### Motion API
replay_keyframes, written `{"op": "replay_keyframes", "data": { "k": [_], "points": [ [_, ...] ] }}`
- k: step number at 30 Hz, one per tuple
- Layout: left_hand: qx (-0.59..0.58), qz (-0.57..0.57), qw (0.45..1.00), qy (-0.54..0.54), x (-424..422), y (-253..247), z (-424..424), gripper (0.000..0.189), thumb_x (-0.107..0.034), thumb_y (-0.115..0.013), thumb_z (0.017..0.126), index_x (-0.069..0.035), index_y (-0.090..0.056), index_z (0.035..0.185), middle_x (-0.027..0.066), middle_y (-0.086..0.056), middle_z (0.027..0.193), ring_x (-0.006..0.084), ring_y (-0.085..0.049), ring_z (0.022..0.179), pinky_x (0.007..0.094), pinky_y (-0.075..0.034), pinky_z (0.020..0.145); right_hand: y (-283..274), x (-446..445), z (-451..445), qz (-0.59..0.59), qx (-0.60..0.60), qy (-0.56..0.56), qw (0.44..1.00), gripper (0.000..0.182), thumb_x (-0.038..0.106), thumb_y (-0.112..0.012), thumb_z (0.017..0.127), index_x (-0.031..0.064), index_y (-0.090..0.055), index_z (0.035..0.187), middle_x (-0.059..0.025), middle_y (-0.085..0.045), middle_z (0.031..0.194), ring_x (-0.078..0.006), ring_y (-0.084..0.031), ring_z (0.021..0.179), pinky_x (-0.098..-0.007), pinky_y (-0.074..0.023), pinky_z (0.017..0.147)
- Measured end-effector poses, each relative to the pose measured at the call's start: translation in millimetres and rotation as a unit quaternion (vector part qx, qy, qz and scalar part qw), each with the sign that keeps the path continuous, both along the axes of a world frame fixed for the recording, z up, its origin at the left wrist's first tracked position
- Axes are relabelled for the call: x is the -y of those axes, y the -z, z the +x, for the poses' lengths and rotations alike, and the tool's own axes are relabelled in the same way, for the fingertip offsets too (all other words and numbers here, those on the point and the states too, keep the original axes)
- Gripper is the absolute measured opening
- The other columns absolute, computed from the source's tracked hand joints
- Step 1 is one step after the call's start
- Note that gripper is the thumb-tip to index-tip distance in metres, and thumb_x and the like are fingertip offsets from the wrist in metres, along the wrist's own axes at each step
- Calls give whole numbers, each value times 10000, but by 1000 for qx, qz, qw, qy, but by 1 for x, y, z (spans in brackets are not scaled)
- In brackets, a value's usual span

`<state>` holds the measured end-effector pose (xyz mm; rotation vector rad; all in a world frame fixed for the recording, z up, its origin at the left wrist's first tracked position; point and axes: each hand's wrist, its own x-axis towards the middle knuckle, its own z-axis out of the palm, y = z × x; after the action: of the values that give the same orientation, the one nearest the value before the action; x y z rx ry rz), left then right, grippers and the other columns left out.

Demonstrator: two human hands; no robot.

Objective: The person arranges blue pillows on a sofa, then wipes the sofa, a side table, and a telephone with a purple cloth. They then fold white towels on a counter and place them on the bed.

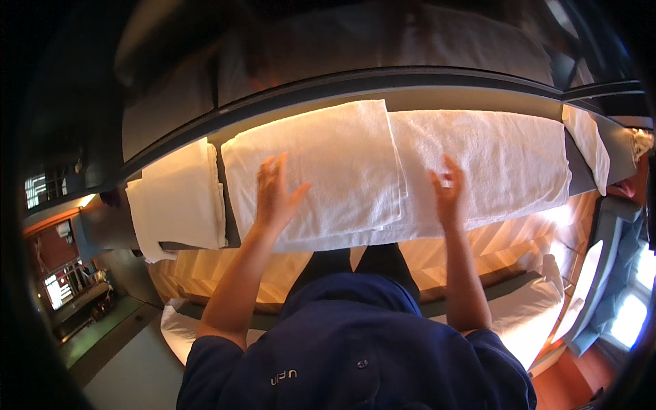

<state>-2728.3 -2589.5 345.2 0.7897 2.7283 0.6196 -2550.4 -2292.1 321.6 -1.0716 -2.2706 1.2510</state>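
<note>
Before me a white towel (492, 169) lies spread along a narrow dark counter, its front edge hanging over. A folded white towel layer (338, 154) covers its left part, with a straight right edge near the middle; whether it is a separate piece I cannot tell. My left hand (275, 192) is over the left part of this layer, fingers apart and nothing in it. My right hand (449, 192) is over the single spread on the right, empty, thumb and fingers apart. Whether either hand touches the cloth is unclear.
Folded white cloths (179, 200) are stacked to the left. Another white cloth (589, 143) lies at the counter's right end. A glossy dark panel (333, 51) rises behind the counter. Behind me, white fabric (512, 318) rests on a surface above the herringbone wood floor (435, 256).
</note>
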Motion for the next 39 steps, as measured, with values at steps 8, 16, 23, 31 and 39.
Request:
{"op": "replay_keyframes", "data": {
  "k": [8,16,23,31,39],
  "points": [
    [-61,-128,986,93,76,-9,52,867,-148,-736,637,-185,-383,1428,200,-294,1461,417,-238,1374,585,-203,1106,-8,59,-83,-132,73,-55,987,458,209,-657,828,-7,-518,1207,-207,-640,1022,-329,-629,914,-396,-483,836],
    [-18,-3,994,108,173,1,52,520,25,-441,868,-128,-469,1364,217,-340,1428,444,-308,1336,559,-264,1091,-62,82,-52,-265,-70,-133,952,332,168,-617,876,16,-557,1165,-125,-657,969,-186,-604,874,-328,-480,779],
    [31,-91,987,130,162,-22,59,744,-139,-679,713,-166,-405,1404,191,-324,1450,404,-283,1364,656,-128,1089,9,83,-45,-76,74,-101,989,299,205,-626,849,54,-601,1106,-140,-659,871,-242,-629,783,-342,-478,720],
    [-91,32,990,105,111,-32,1,614,-352,-609,809,-117,-475,1360,192,-336,1463,383,-222,1404,625,-96,1111,-2,100,-45,-31,167,-12,985,297,170,-612,840,66,-616,1118,-168,-662,920,-323,-631,847,-391,-488,736],
    [-126,-174,976,-40,95,42,-16,771,-400,-627,803,-219,-296,1475,118,-200,1559,292,-151,1448,614,-118,1107,24,90,-42,117,100,-137,979,213,99,-581,851,64,-626,1056,-160,-623,961,-365,-601,867,-442,-491,771]
  ]
}}
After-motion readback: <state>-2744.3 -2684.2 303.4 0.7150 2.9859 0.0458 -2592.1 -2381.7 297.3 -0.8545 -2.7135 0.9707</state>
